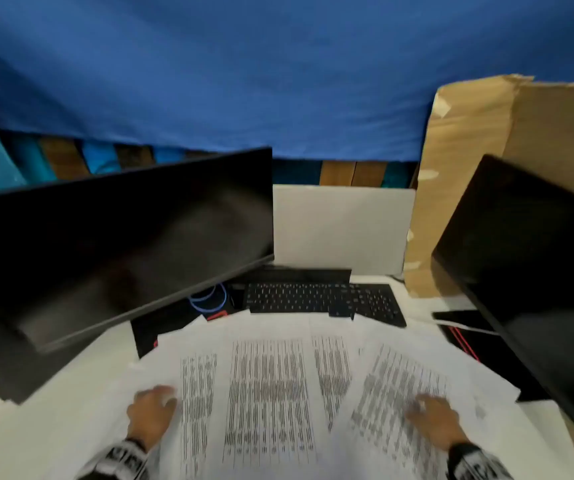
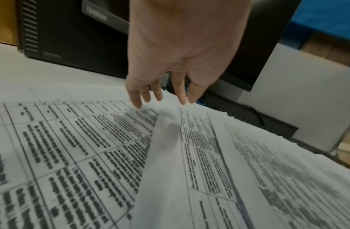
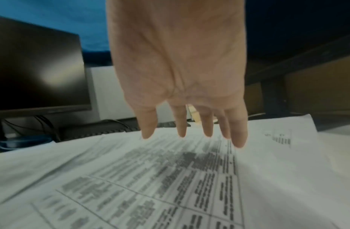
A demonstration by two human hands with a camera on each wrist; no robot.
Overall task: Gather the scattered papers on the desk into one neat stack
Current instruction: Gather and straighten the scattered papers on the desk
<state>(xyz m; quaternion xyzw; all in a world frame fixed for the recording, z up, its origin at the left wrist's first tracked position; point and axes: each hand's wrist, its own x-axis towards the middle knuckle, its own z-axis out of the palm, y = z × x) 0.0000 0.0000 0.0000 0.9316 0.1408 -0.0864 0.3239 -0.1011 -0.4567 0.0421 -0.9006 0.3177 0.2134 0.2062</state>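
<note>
Fanned white printed paper sheets [image 1: 271, 386] fill the lower centre of the frame, long axes running up-frame, between left hand [image 1: 152, 412] and right hand [image 1: 432, 419]; both apparently flat, fingers extended, grasping nothing.

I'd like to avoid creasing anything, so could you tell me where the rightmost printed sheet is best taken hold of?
Probably by its outer right edge, coming in from the right. The rightmost sheet lies flat and angled on top of the fan, its right edge free over the desk; its left edge overlaps the neighbouring papers. The right hand is already over it, fingers straight.
</note>
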